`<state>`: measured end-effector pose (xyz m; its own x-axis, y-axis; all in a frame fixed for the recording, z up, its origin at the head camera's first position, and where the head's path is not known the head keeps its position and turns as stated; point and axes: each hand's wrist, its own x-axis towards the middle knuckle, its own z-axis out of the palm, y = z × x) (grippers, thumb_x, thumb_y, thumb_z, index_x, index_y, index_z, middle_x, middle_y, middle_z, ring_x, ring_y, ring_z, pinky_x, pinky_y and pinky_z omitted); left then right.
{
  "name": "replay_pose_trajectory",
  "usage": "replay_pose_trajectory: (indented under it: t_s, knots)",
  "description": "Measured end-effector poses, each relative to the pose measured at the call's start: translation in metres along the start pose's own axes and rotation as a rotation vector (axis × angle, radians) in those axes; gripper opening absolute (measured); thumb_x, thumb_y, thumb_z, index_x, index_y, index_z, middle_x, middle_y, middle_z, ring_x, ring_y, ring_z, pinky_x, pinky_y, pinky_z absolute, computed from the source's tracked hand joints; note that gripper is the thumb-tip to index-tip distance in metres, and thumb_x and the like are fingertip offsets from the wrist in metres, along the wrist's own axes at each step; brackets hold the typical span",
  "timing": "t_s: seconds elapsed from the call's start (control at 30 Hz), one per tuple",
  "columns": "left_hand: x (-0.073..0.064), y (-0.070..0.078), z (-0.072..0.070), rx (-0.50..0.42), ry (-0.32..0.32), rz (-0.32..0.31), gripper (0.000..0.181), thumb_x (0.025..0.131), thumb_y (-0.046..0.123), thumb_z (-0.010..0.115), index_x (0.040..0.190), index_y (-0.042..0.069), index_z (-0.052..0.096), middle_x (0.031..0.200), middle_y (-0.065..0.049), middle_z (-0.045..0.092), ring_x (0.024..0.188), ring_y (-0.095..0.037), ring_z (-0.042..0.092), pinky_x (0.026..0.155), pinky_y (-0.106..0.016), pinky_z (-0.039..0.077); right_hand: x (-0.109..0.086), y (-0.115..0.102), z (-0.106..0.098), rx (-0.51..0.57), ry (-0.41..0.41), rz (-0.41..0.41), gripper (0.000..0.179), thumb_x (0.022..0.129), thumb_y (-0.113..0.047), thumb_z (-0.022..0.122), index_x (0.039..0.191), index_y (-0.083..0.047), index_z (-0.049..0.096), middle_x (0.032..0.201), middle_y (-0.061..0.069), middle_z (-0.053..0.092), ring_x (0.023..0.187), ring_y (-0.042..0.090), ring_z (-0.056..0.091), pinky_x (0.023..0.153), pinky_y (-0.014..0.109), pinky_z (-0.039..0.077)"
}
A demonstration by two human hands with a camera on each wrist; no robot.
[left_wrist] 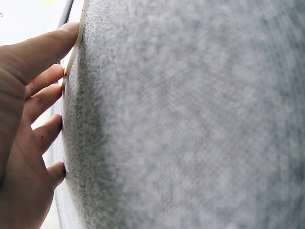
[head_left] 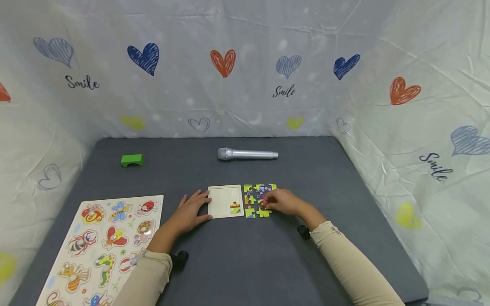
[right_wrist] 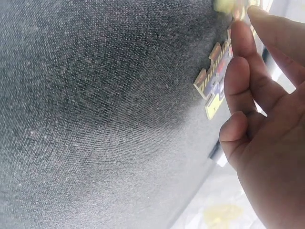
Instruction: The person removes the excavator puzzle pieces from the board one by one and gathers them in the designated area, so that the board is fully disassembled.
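Note:
A square wooden puzzle tray (head_left: 222,197) lies mid-table, with one printed piece (head_left: 235,209) in its lower right corner. My left hand (head_left: 191,213) rests at the tray's left side, fingers spread; in the left wrist view the thumb and fingertips touch the thin tray edge (left_wrist: 74,58). Several loose jigsaw pieces (head_left: 250,211) lie just right of the tray. Over them is my right hand (head_left: 282,201), its thumb and index finger pinching a puzzle piece (right_wrist: 239,10), mostly hidden by the fingers. Other pieces (right_wrist: 217,71) lie close below the curled fingers in the right wrist view.
A large board with insect pictures (head_left: 111,250) covers the table's left front, partly under the left forearm. A silver microphone (head_left: 249,154) lies behind the tray. A green arch block (head_left: 132,160) stands at the back left. A heart-printed curtain (head_left: 245,93) surrounds the dark table (head_left: 245,263).

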<state>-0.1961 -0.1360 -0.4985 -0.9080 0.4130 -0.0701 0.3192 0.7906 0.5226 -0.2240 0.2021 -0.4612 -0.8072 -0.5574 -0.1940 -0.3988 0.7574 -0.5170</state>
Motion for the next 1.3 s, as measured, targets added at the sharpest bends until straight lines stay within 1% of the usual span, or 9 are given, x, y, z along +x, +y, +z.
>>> replay_pose_trajectory:
  t_s: [0.1, 0.23, 0.47, 0.57, 0.7, 0.83, 1.0, 1.2, 1.3]
  knots:
    - [-0.002, 0.0, -0.002, 0.002, -0.001, 0.002, 0.059, 0.086, 0.031, 0.074, 0.137, 0.007, 0.055, 0.155, -0.01, 0.036, 0.147, -0.035, 0.021, 0.114, -0.066, 0.007, 0.001, -0.002, 0.002, 0.016, 0.003, 0.001, 0.008, 0.094, -0.016, 0.064, 0.096, -0.014, 0.072, 0.093, -0.006, 0.071, 0.08, 0.004, 0.062, 0.073, 0.026, 0.048]
    - [-0.001, 0.001, -0.002, 0.006, -0.005, 0.006, 0.059, 0.087, 0.031, 0.074, 0.137, 0.007, 0.055, 0.155, -0.01, 0.036, 0.147, -0.035, 0.022, 0.114, -0.066, 0.008, 0.007, -0.012, 0.005, 0.019, -0.003, -0.015, 0.01, 0.096, -0.016, 0.062, 0.099, -0.012, 0.071, 0.092, -0.005, 0.071, 0.078, 0.004, 0.061, 0.072, 0.027, 0.048]
    - [-0.001, 0.001, 0.0, 0.005, -0.003, 0.003, 0.057, 0.086, 0.031, 0.074, 0.136, 0.007, 0.056, 0.154, -0.011, 0.037, 0.146, -0.035, 0.023, 0.113, -0.067, 0.008, 0.031, -0.039, 0.022, -0.061, -0.039, -0.082, 0.023, 0.097, -0.016, 0.059, 0.118, -0.011, 0.067, 0.093, -0.002, 0.068, 0.07, 0.005, 0.056, 0.068, 0.028, 0.048]
    - [-0.001, 0.001, 0.002, 0.008, -0.004, 0.0, 0.057, 0.086, 0.031, 0.074, 0.136, 0.008, 0.056, 0.154, -0.01, 0.037, 0.146, -0.035, 0.023, 0.113, -0.067, 0.008, 0.039, -0.049, 0.027, -0.077, -0.066, -0.093, 0.028, 0.097, -0.016, 0.057, 0.124, -0.01, 0.064, 0.088, -0.001, 0.066, 0.065, 0.007, 0.053, 0.065, 0.029, 0.046]
    - [-0.001, 0.002, 0.001, 0.008, -0.005, -0.001, 0.057, 0.087, 0.032, 0.073, 0.136, 0.009, 0.056, 0.155, -0.009, 0.037, 0.147, -0.034, 0.023, 0.114, -0.066, 0.008, 0.044, -0.056, 0.03, -0.077, -0.085, -0.084, 0.029, 0.098, -0.016, 0.056, 0.126, -0.01, 0.062, 0.08, -0.003, 0.063, 0.06, 0.008, 0.051, 0.061, 0.029, 0.044]
    - [-0.001, 0.001, 0.0, 0.012, 0.001, 0.002, 0.057, 0.087, 0.033, 0.073, 0.136, 0.009, 0.056, 0.155, -0.008, 0.037, 0.147, -0.033, 0.022, 0.114, -0.065, 0.008, 0.047, -0.059, 0.029, -0.065, -0.077, -0.087, 0.028, 0.098, -0.015, 0.057, 0.125, -0.009, 0.063, 0.083, -0.004, 0.066, 0.06, 0.007, 0.052, 0.06, 0.028, 0.044]
    - [0.0, 0.002, 0.0, 0.001, 0.002, -0.002, 0.057, 0.087, 0.032, 0.073, 0.136, 0.009, 0.056, 0.155, -0.007, 0.036, 0.147, -0.033, 0.022, 0.115, -0.064, 0.007, 0.045, -0.059, 0.024, -0.008, -0.05, -0.112, 0.025, 0.099, -0.014, 0.054, 0.122, -0.006, 0.063, 0.088, 0.0, 0.069, 0.062, 0.006, 0.054, 0.064, 0.028, 0.047]
    - [0.0, 0.003, -0.001, 0.0, 0.005, -0.006, 0.057, 0.086, 0.032, 0.074, 0.135, 0.009, 0.057, 0.155, -0.008, 0.037, 0.147, -0.033, 0.023, 0.115, -0.064, 0.007, 0.047, -0.061, 0.023, 0.059, 0.032, -0.12, 0.012, 0.098, -0.012, 0.056, 0.104, -0.009, 0.066, 0.08, -0.001, 0.064, 0.063, 0.007, 0.051, 0.064, 0.026, 0.045]
    - [0.0, 0.002, 0.0, 0.002, 0.0, -0.003, 0.057, 0.086, 0.032, 0.074, 0.135, 0.009, 0.057, 0.155, -0.008, 0.037, 0.147, -0.033, 0.022, 0.114, -0.065, 0.008, 0.048, -0.061, 0.025, 0.085, 0.044, -0.115, 0.007, 0.097, -0.013, 0.058, 0.095, -0.011, 0.064, 0.08, -0.003, 0.062, 0.064, 0.006, 0.05, 0.063, 0.024, 0.043]
